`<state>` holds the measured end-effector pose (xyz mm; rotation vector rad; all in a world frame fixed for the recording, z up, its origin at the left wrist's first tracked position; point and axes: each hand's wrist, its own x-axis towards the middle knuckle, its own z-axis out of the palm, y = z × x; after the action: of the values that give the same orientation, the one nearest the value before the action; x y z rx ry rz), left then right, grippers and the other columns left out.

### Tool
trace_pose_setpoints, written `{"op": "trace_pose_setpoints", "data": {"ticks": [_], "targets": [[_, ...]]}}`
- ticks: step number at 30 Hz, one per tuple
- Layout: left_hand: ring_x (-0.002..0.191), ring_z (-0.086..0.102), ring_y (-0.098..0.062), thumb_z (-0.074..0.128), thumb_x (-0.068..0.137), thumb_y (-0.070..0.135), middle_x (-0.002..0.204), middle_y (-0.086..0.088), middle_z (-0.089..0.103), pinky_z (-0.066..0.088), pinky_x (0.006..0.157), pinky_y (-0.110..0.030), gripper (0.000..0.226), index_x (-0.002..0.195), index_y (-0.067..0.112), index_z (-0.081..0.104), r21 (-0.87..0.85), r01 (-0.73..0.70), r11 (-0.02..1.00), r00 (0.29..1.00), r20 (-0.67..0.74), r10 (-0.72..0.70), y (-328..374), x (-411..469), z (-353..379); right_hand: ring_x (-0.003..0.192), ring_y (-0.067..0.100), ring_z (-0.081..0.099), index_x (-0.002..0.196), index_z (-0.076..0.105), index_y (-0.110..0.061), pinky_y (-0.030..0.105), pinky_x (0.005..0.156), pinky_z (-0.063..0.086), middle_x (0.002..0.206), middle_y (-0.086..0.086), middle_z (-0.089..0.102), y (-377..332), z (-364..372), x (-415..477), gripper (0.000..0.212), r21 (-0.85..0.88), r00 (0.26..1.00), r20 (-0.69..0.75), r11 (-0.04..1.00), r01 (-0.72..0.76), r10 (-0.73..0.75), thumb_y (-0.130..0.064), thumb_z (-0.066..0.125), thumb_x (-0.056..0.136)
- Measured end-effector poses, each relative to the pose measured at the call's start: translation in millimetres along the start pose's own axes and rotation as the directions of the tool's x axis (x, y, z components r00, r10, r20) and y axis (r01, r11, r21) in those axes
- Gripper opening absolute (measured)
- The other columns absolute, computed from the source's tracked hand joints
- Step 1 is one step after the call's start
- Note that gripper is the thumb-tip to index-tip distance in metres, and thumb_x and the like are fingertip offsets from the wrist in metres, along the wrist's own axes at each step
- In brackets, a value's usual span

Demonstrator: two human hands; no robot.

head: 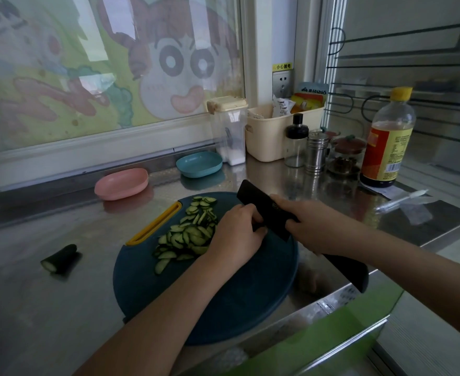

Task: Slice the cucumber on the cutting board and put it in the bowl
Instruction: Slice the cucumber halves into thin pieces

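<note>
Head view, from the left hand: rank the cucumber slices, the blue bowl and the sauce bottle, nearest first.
1. cucumber slices: on the cutting board, right against the left hand, on its left side.
2. blue bowl: on the counter behind the board, slightly left of the hand.
3. sauce bottle: far back right, past the jars.

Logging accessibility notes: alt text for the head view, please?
A right hand grips a black knife over a round blue cutting board; the left hand curls against the blade beside cucumber slices. A pink bowl and cucumber stub sit on the counter.
</note>
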<state>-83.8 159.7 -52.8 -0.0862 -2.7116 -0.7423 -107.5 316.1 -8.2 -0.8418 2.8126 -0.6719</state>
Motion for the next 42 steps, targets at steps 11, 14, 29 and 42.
{"op": "trace_pose_setpoints", "data": {"ticks": [11,14,29,42], "targets": [[0.086,0.059,-0.016,0.069,0.08,0.017,0.092,-0.002,0.062,0.048,0.077,-0.032,0.01,0.085,0.015,0.061,-0.031,0.01,0.999,1.0,-0.013,-0.011,-1.0,0.9,1.2,0.048,0.005,0.047,0.147,0.023,-0.036,0.009,0.037,0.038,0.09,0.003,0.053,-6.9,-3.6,-10.9,0.06,-0.06,1.0,0.017,0.998,0.005,-0.004,-0.01,0.035,0.095],[0.086,0.06,-0.018,0.069,0.08,0.016,0.092,-0.003,0.062,0.049,0.078,-0.036,0.01,0.086,0.014,0.061,-0.028,0.005,1.0,1.0,-0.014,-0.005,-0.4,0.6,1.4,0.052,0.003,0.042,0.147,0.021,-0.035,0.011,0.041,0.035,0.082,-0.002,0.046,-9.6,-1.4,-11.1,0.06,-0.123,1.0,0.006,0.992,0.02,-0.019,-0.011,0.036,0.095],[0.085,0.057,-0.022,0.062,0.085,0.016,0.089,-0.005,0.057,0.04,0.067,-0.028,0.01,0.081,0.016,0.053,0.032,0.0,0.999,1.0,-0.013,0.001,1.9,1.3,0.8,0.06,0.015,0.04,0.151,0.003,-0.023,0.025,0.05,0.034,0.083,0.008,0.048,-20.5,23.5,7.4,0.066,-0.28,1.0,0.006,0.96,-0.018,0.021,-0.01,0.037,0.096],[0.092,0.058,-0.018,0.069,0.082,0.023,0.1,-0.002,0.062,0.048,0.082,-0.032,0.023,0.103,0.016,0.062,0.001,0.005,1.0,1.0,-0.029,-0.004,-2.8,-0.2,2.2,0.054,0.001,0.041,0.144,0.026,-0.036,0.01,0.04,0.03,0.073,-0.007,0.042,-12.5,2.5,-7.6,0.058,-0.119,0.999,-0.029,0.992,0.04,-0.044,-0.01,0.036,0.093]]}}
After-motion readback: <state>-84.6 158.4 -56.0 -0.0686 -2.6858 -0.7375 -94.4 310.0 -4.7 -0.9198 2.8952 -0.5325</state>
